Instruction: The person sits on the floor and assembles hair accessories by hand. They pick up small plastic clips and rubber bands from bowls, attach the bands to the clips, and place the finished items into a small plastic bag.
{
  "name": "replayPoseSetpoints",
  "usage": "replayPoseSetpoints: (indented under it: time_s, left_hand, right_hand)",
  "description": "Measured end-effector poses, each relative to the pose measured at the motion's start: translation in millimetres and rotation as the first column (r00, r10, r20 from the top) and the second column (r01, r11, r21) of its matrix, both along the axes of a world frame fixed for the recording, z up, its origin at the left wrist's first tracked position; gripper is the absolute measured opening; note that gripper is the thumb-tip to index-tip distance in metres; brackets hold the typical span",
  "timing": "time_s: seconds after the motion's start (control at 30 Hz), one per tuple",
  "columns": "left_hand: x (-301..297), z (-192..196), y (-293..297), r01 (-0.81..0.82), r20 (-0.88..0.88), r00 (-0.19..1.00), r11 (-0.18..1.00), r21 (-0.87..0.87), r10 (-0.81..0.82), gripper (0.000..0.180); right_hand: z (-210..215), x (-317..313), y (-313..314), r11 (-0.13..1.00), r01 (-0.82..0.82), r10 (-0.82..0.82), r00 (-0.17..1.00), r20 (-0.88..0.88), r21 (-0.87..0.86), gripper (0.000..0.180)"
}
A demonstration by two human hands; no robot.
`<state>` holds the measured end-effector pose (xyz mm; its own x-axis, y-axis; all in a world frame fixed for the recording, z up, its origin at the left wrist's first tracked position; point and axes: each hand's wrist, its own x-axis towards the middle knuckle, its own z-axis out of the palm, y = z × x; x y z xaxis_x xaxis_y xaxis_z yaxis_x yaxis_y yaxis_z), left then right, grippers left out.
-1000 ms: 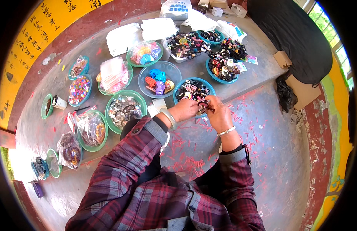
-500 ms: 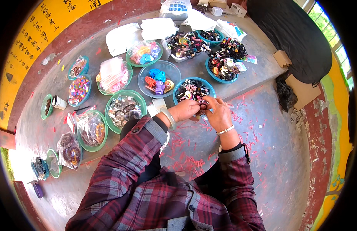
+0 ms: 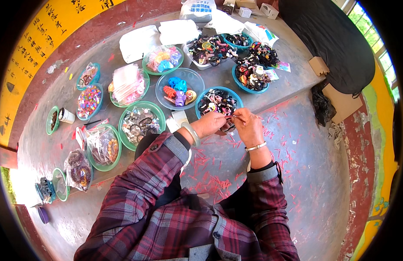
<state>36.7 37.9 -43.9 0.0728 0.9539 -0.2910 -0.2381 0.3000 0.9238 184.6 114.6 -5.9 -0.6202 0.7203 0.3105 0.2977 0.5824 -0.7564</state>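
My left hand (image 3: 211, 123), with a pale bangle at its wrist, is closed on a small dark looped hair tie (image 3: 228, 126), partly hidden by the fingers. Opposite it, my right hand (image 3: 249, 130) pinches at a thin reddish strip (image 3: 229, 116) that runs between the fingertips of both hands. Just beyond them stands a blue basin (image 3: 241, 102) heaped with black and colourful hair ties. Left of it, a clear bluish bowl (image 3: 159, 99) carries blue, red and purple scrunchies.
Several basins stand on the raised ledge, including a green basin (image 3: 163, 117) of packaged hair ties and a blue bowl (image 3: 101, 101) of colourful pieces. White bags (image 3: 139, 43) lie behind. Red scraps (image 3: 212, 182) litter the lower floor. Right: cardboard (image 3: 340, 102) and a black cover (image 3: 327, 43).
My right hand has shifted slightly, its fingers drawing into a tighter pinch. The thin reddish strip now shows between the fingertips; the left hand has barely moved.
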Motion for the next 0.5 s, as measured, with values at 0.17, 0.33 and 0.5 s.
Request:
replayPoseSetpoints:
  time_s: [0.17, 0.33, 0.5]
  left_hand:
    - [2, 5, -2, 0.003, 0.017, 1.0, 1.0, -0.007, -0.003, 0.031]
    - [3, 9, -2, 0.048, 0.059, 0.997, 0.998, 0.033, -0.05, 0.032]
    - [4, 12, -1, 0.021, 0.127, 0.992, 1.0, 0.006, -0.022, 0.033]
  right_hand:
    - [4, 2, -2, 0.99, -0.027, 0.018, 0.998, 0.065, 0.142, 0.008]
    - [8, 3, 0, 0.958, -0.104, 0.078, 0.991, 0.105, 0.269, 0.01]
    - [-11, 8, 13, 0.953, -0.129, 0.119, 0.991, 0.056, 0.274, 0.015]
